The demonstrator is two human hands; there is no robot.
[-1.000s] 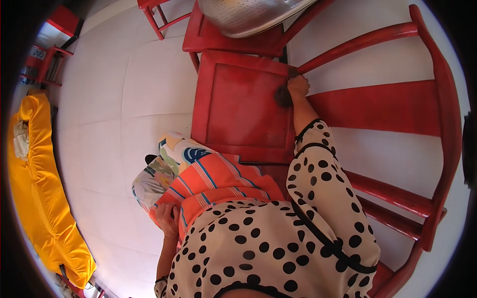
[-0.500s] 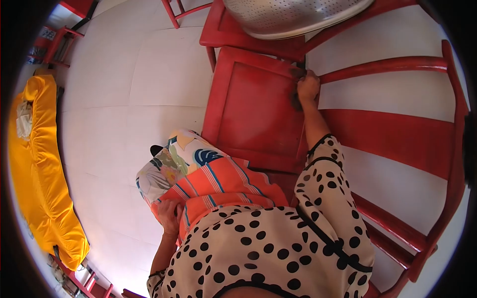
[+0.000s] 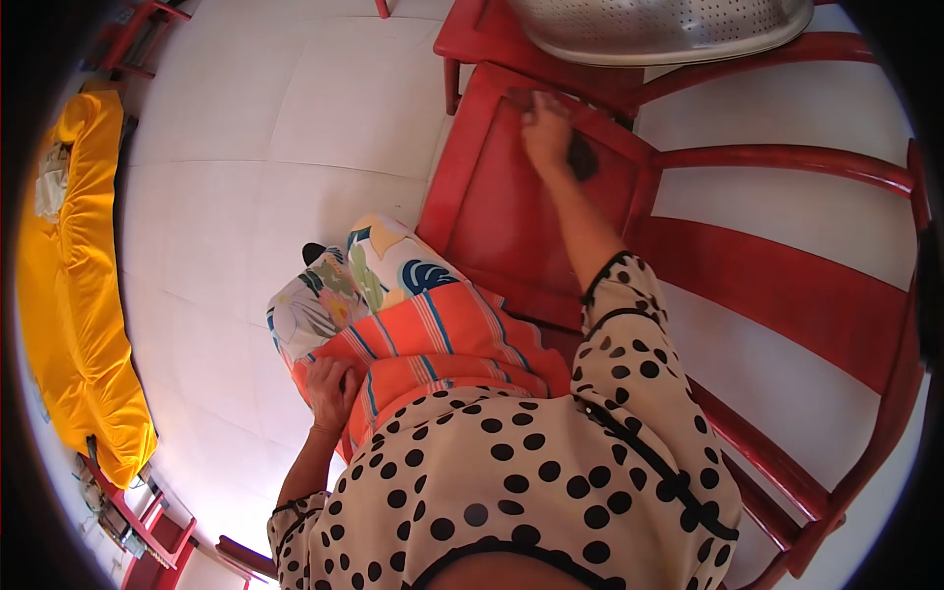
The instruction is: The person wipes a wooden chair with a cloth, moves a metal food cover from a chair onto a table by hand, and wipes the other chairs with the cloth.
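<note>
My right hand (image 3: pixel 546 130) is over the far part of a red wooden seat (image 3: pixel 492 226), its fingers curled down toward the surface and slightly blurred. Dark patches show by the fingertips and beside the wrist; whether they are a cloth or a shadow I cannot make out. My left hand (image 3: pixel 332 388) lies on an orange striped cloth (image 3: pixel 423 339) across my lap, fingers loosely stretched and holding nothing. Under the cloth are flower-patterned trousers (image 3: pixel 379 261).
Beyond the seat, a perforated metal colander (image 3: pixel 669 29) rests on another red wooden surface (image 3: pixel 472 39). A red chair back (image 3: pixel 777 295) stands at the right. On the left, a long yellow cover (image 3: pixel 84 295) drapes over something beside the pale tiled floor (image 3: pixel 216 216).
My right hand has moved left and away from me, from the seat's right edge onto its far part. My left hand stays on the lap. The view has shifted a little.
</note>
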